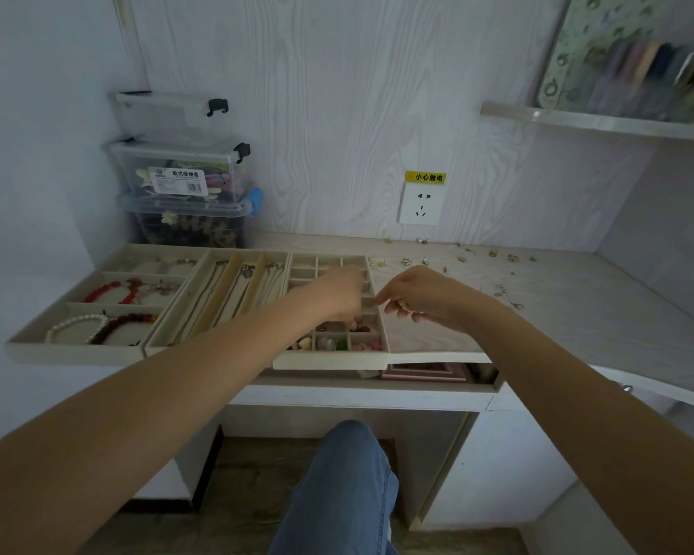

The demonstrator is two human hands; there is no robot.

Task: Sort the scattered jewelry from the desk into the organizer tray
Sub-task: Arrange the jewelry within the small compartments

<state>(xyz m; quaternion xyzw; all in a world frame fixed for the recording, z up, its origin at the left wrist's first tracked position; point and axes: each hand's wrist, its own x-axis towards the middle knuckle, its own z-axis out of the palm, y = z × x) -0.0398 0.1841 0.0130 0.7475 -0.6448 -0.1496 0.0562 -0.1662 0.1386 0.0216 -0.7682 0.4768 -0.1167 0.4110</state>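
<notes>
A beige gridded organizer tray (pixel 331 360) lies at the desk's front edge, with small coloured pieces in its near cells. My left hand (pixel 343 292) reaches down into its middle cells, fingertips hidden from me. My right hand (pixel 415 292) hovers at the tray's right rim, fingers curled, with small pale pieces showing among its fingertips. Several small earrings and charms (pixel 463 258) lie scattered across the desk behind and to the right. Two more beige trays hold chains (pixel 233 292) and bead bracelets (pixel 97 310) on the left.
Stacked clear plastic boxes (pixel 185 178) stand in the back left corner. A wall socket (pixel 419 202) sits above the desk. A shelf (pixel 601 122) juts out at upper right. An open drawer (pixel 437 374) shows beneath the desk edge. My knee in jeans (pixel 349 474) is below.
</notes>
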